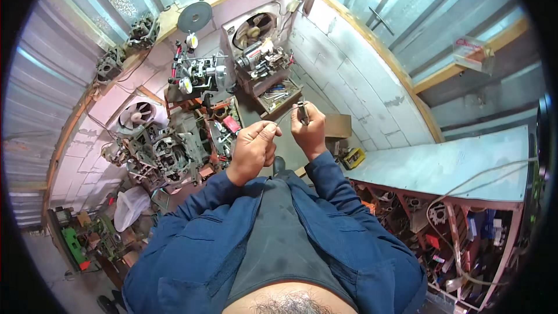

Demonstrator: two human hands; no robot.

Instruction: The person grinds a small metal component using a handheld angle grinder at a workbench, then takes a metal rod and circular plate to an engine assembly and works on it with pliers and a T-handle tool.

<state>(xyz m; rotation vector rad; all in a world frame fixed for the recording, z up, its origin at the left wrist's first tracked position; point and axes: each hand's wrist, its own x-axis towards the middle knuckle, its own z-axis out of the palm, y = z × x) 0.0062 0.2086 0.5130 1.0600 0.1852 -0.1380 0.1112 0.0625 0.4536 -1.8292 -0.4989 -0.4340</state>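
In front of my chest both hands are raised, a short gap apart. My right hand (310, 132) is closed around a small dark metal part (303, 113), whose upper end sticks out by the thumb. Just left of it, my left hand (254, 150) is closed, with thumb and forefinger pinched together. What that pinch holds, if anything, is too small to make out. A faint thin line seems to run between the two hands. Beyond them stands an open drawer (279, 100) with hand tools lying in it.
A machine with dial gauges (200, 72) stands ahead on the left, beside a motor-driven machine (261, 58). Dirty metal castings (168, 154) pile up at the left. On the right runs a bench with a pale top (447, 160), shelves of parts below. A cardboard box (338, 125) sits near the wall.
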